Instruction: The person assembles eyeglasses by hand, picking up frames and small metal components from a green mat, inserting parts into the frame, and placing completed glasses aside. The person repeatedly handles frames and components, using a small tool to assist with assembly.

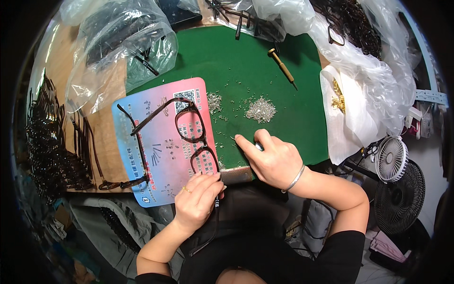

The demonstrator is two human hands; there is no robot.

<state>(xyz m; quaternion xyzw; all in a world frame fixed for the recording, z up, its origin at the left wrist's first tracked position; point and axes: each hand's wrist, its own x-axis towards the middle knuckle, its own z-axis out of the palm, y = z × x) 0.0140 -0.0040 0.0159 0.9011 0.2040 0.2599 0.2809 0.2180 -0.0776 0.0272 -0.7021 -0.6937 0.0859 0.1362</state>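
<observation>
The left hand (198, 196) pinches one end of the dark glasses frame (191, 135) at the near edge of the worktop (111, 137), so the frame lies flat and steady on the pink and blue card (158, 156). One arm of the frame sticks out to the far left. The right hand (272, 158) is curled shut on a small tool (258, 146) over the green mat (265, 61), its first finger pointing at tiny silver screws (260, 110). Most of the tool is hidden inside the hand. The stuff in the clear bags (120, 42) is hard to make out.
</observation>
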